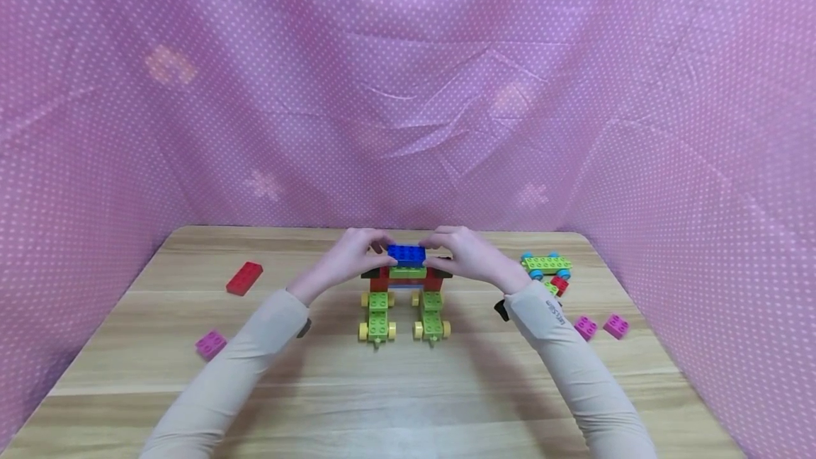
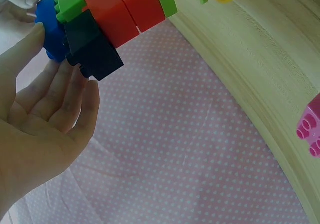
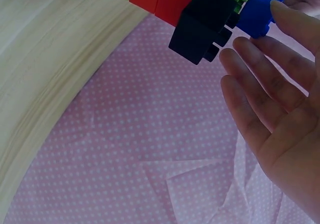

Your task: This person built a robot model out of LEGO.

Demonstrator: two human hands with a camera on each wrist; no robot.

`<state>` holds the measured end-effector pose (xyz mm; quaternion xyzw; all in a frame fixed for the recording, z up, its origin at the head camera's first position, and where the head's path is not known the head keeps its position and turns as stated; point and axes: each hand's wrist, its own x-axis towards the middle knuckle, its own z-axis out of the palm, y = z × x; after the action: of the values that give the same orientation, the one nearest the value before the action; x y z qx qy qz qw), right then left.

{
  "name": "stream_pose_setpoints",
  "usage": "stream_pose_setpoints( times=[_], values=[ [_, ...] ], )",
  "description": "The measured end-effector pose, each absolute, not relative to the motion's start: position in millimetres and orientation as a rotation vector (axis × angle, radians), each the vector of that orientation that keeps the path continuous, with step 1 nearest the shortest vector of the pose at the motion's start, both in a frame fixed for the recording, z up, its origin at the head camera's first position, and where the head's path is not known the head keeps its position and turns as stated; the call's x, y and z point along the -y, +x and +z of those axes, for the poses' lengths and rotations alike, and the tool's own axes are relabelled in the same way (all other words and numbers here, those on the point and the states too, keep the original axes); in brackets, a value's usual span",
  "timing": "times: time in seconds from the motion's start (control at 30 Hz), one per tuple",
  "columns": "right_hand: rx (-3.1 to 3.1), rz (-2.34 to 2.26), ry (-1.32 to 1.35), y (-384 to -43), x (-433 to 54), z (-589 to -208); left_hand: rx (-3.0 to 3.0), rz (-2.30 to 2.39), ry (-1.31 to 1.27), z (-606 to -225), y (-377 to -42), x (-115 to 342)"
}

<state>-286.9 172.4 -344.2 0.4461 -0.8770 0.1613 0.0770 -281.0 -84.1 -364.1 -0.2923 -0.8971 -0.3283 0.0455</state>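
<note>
Head view: left hand (image 1: 353,253), right hand (image 1: 468,253) facing inward, grips pinching blue brick (image 1: 406,255) at opposite ends.

Right of the right hand (image 1: 470,255), a green brick (image 1: 551,290) was partly covered by the right sleeve (image 1: 574,367), whose lettering (image 1: 556,312) could not be read. Past the left hand (image 2: 42,134), a pink brick (image 2: 312,126) was cut off by the left wrist view's edge.
</note>
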Motion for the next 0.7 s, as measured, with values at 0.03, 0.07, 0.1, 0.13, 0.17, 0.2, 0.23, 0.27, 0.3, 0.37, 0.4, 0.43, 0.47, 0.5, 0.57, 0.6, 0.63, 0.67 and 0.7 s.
stream_pose_setpoints(
  times=[0.03,0.07,0.1,0.13,0.17,0.2,0.23,0.27,0.3,0.37,0.4,0.43,0.47,0.5,0.57,0.6,0.63,0.67,0.7],
  values=[
    [2.629,0.481,1.335,-287.4,-172.4,-344.5,2.741,-1.007,-0.893,-364.0,-280.9,84.0],
    [2.633,0.479,1.332,-287.6,-172.5,-344.7,2.744,-1.007,-0.893,-364.3,-281.0,83.7],
    [2.635,0.473,1.330,-287.8,-172.6,-344.7,2.745,-1.006,-0.894,-364.7,-281.2,83.4],
    [2.637,0.467,1.327,-287.7,-172.6,-344.6,2.749,-1.007,-0.894,-364.6,-281.0,83.2],
    [2.641,0.463,1.324,-287.6,-172.6,-344.6,2.752,-1.008,-0.894,-364.8,-281.1,83.1],
    [2.643,0.460,1.322,-287.6,-172.8,-344.7,2.757,-1.008,-0.894,-364.9,-281.1,82.8],
    [2.645,0.461,1.320,-287.5,-173.0,-344.8,2.761,-1.009,-0.894,-365.1,-281.1,82.5],
    [2.646,0.463,1.319,-287.4,-173.3,-344.9,2.762,-1.010,-0.895,-365.3,-281.1,82.2],
    [2.646,0.464,1.318,-287.5,-173.6,-345.2,2.763,-1.011,-0.897,-365.3,-281.0,82.0],
    [2.650,0.476,1.314,-287.8,-174.4,-346.0,2.765,-1.012,-0.905,-365.0,-280.9,81.5],
    [2.653,0.484,1.312,-288.1,-174.9,-346.4,2.766,-1.010,-0.910,-365.0,-281.0,81.3],
    [2.656,0.491,1.307,-288.1,-175.3,-346.7,2.764,-1.008,-0.917,-365.0,-281.0,81.2],
    [2.659,0.496,1.303,-288.0,-175.6,-347.0,2.763,-1.006,-0.926,-365.1,-281.1,81.2],
    [2.662,0.504,1.301,-288.0,-175.8,-347.1,2.763,-1.005,-0.934,-365.4,-281.4,81.4],
    [2.662,0.513,1.302,-288.0,-176.1,-347.4,2.765,-0.996,-0.949,-365.9,-281.6,82.0],
    [2.662,0.517,1.305,-288.0,-176.1,-347.4,2.769,-0.988,-0.953,-366.1,-281.7,82.5],
    [2.661,0.518,1.308,-288.0,-176.1,-347.4,2.771,-0.979,-0.957,-366.1,-281.6,83.0],
    [2.658,0.519,1.312,-288.1,-176.1,-347.4,2.775,-0.969,-0.961,-366.1,-281.6,83.3],
    [2.657,0.519,1.315,-288.3,-176.1,-347.3,2.778,-0.958,-0.965,-366.1,-281.6,83.5]
  ],
)
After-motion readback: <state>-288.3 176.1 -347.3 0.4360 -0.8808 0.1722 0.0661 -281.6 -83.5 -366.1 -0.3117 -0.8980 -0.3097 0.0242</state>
